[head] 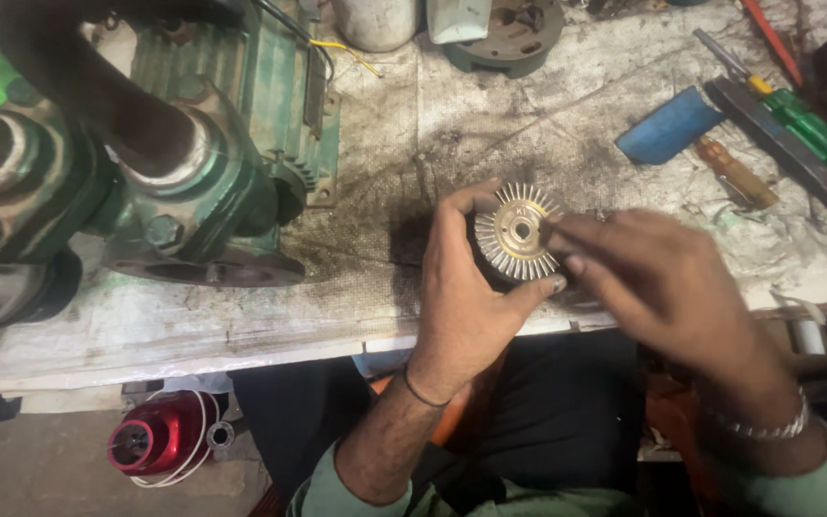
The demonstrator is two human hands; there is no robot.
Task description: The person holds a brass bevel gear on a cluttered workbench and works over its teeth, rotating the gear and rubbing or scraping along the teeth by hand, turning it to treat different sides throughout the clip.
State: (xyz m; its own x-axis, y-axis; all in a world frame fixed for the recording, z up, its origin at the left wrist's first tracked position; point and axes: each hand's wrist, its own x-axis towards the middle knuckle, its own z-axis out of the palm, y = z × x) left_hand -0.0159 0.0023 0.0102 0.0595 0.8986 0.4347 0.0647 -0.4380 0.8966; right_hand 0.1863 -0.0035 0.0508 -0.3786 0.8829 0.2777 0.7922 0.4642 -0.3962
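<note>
I see my left hand [466,287] wrapped around a round brass-coloured finned wheel [517,233], thumb at its lower right edge and fingers curled over the top left. The wheel is held just above the front part of the tabletop [413,124], its flat face turned up toward the camera, with a hole showing at its centre. My right hand [658,282] comes in from the right; its fingertips [559,228] touch the wheel's right rim. The right hand is blurred, so I cannot tell whether it pinches the rim or only rests on it.

On the left of the tabletop stands a large green pump [174,163], grimy, with flanged pipe openings. Well apart to the right lie a blue pad [667,126], an orange-handled screwdriver [737,174], a green-handled screwdriver [801,120] and a dark flat bar [796,163]. The tabletop cover is a stained whitish sheet. Below the tabletop edge, on the floor, sits a red cylindrical part [160,436] with white wire looped beside it.
</note>
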